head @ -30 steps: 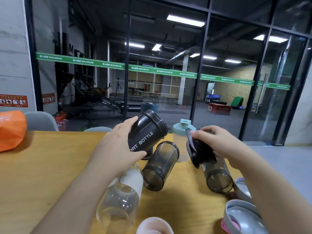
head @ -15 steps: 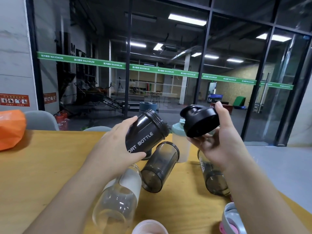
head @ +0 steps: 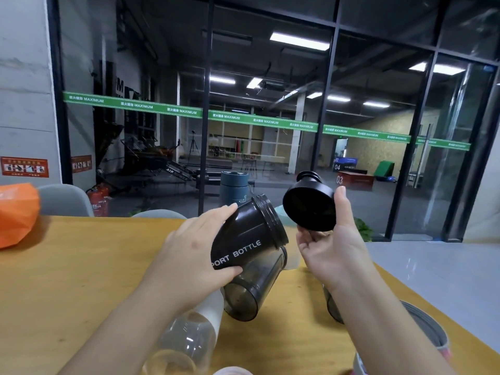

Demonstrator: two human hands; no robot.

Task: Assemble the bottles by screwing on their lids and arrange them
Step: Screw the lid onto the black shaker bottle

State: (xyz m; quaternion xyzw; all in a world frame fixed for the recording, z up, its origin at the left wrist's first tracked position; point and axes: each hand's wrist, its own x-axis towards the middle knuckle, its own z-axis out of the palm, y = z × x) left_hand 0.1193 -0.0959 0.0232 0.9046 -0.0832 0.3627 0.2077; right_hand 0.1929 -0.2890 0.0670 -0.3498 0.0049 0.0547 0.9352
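**Bottle and lid held apart above the table**

- Left hand (head: 189,255): wrapped round a black bottle (head: 247,235) printed "PORT BOTTLE", thumb below, fingers over the top. The bottle is lifted off the table and tilted, its threaded open mouth pointing up and to the right.
- Right hand (head: 331,246): palm up, holding a black lid (head: 311,205) between thumb and fingertips. The lid's underside faces the bottle's mouth; the two are near but apart.
- Wooden table (head: 81,266): bears the remaining pieces.
- Smoky bottle (head: 254,286): lidless, lying on its side just under the held bottle.
- Second smoky bottle (head: 331,307): mostly hidden behind the right forearm.
- Clear bottle (head: 189,336): white band, lying on its side below the left wrist.
- Grey lid (head: 430,328): at the table's right edge.
- Orange bag (head: 16,212): far left.
- Blue bottle (head: 234,185): upright at the table's far side.
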